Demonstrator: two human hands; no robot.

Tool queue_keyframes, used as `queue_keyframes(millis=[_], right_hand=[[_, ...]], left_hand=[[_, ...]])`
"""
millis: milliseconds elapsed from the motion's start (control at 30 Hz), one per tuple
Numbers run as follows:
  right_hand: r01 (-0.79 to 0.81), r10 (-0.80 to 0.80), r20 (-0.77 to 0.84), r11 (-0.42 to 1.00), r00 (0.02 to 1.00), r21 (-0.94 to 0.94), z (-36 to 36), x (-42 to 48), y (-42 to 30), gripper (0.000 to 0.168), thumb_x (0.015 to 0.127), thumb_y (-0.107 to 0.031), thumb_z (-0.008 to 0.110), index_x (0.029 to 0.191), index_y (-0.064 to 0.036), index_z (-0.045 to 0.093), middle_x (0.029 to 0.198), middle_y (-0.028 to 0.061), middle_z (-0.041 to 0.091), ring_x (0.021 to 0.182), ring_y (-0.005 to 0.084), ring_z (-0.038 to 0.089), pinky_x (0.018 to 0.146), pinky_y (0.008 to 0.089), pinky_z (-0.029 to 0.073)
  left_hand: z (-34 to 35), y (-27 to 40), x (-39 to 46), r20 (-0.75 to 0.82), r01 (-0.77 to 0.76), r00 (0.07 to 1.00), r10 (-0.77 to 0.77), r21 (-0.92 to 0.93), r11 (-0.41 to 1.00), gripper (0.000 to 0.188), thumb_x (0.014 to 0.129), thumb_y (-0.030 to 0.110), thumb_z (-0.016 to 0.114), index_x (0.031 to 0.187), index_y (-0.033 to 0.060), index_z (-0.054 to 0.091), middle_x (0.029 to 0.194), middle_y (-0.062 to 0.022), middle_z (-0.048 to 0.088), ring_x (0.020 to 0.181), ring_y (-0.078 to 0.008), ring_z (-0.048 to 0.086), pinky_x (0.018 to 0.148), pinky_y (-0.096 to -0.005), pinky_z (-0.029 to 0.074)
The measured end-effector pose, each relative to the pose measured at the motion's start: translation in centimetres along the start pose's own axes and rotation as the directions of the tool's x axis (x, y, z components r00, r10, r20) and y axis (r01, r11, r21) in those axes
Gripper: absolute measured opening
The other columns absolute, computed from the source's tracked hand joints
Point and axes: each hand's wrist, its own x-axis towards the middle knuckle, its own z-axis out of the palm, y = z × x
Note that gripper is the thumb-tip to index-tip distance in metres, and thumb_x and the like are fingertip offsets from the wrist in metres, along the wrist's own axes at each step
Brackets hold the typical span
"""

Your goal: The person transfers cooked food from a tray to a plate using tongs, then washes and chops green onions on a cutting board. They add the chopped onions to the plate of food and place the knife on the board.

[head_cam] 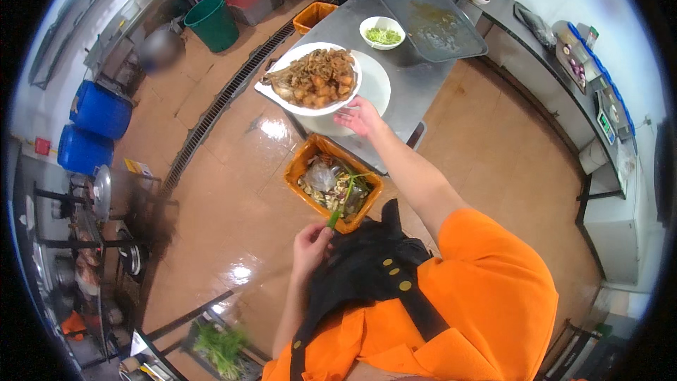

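Note:
My left hand (311, 247) pinches a green vegetable stalk (333, 219) beside the near rim of an orange waste bin (294, 180). Inside the bin lie clear plastic (320, 175), green stalks and pale scraps. My right hand (360, 117) reaches forward, fingers spread, at the near rim of a white dish (288, 58); whether it touches is unclear. Fried brown pieces (317, 84) are heaped on that dish, with what looks like a fish tail at the left. A round white board or plate (375, 76) shows partly beneath it on the steel table (418, 84).
A bowl of shredded greens (383, 36) and a wet grey tray (433, 24) occupy the table. A floor drain (227, 84) runs on the left, near a green bin (211, 24) and blue drums (100, 111). To the right, a counter holds a scale (605, 119) and onions (576, 70).

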Motion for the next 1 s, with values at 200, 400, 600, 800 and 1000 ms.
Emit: queue_keyframes(millis=[200,400,600,800,1000], right_hand=[[0.063,-0.068,-0.112,0.997,0.991,-0.053,2.1,5.4,1.1,0.044,0.086,0.003,0.043,0.129,0.011,0.037,0.131,0.0284,0.050,0.118,0.0449,0.059,0.101,0.0633,0.054],[0.243,-0.226,-0.122,0.959,0.966,0.149,2.1,7.3,3.3,0.069,0.081,0.013,0.042,0.146,0.000,0.025,0.142,0.0294,0.040,0.126,0.0540,0.051,0.100,0.0729,0.050],[0.446,-0.369,-0.287,0.851,0.884,0.279,3.8,10.1,5.8,0.074,0.080,0.014,0.043,0.149,-0.007,0.027,0.145,0.0268,0.040,0.125,0.0533,0.052,0.096,0.0718,0.054],[0.320,-0.307,-0.139,0.943,0.942,0.088,3.0,8.7,4.0,0.075,0.092,0.007,0.048,0.155,-0.021,0.019,0.147,0.0232,0.040,0.115,0.0433,0.061,0.086,0.0574,0.062],[0.074,-0.222,-0.236,0.858,0.946,-0.509,-5.7,-1.9,0.5,0.059,0.088,-0.008,0.071,0.144,-0.013,0.052,0.106,0.0095,0.066,0.092,0.0205,0.065,0.071,0.0369,0.056]], left_hand=[[-4.3,-0.3,3.2,-0.050,0.044,0.998,-0.046,-0.031,0.999,0.025,0.098,0.021,0.068,0.112,0.0004,0.067,0.088,-0.0048,0.068,0.066,-0.0110,0.063,0.050,-0.0253,0.051],[-8.3,1.2,8.8,-0.021,0.065,0.998,-0.066,-0.032,0.997,0.026,0.098,0.021,0.068,0.112,-0.0010,0.067,0.089,-0.0065,0.068,0.067,-0.0128,0.064,0.049,-0.0263,0.051],[-11.5,3.6,13.4,0.027,0.074,0.997,-0.075,0.041,0.996,0.022,0.099,0.018,0.067,0.110,-0.0009,0.067,0.086,-0.0055,0.066,0.066,-0.0119,0.064,0.047,-0.0253,0.050],[-10.6,1.9,18.8,0.117,-0.060,0.992,0.049,0.090,0.994,0.021,0.098,0.017,0.067,0.109,0.0003,0.068,0.085,-0.0046,0.065,0.067,-0.0116,0.063,0.048,-0.0264,0.052],[-4.0,0.2,26.5,0.121,-0.228,0.973,0.197,0.343,0.911,0.020,0.095,0.016,0.069,0.107,0.0000,0.070,0.084,-0.0040,0.064,0.074,-0.0146,0.062,0.061,-0.0319,0.054]])
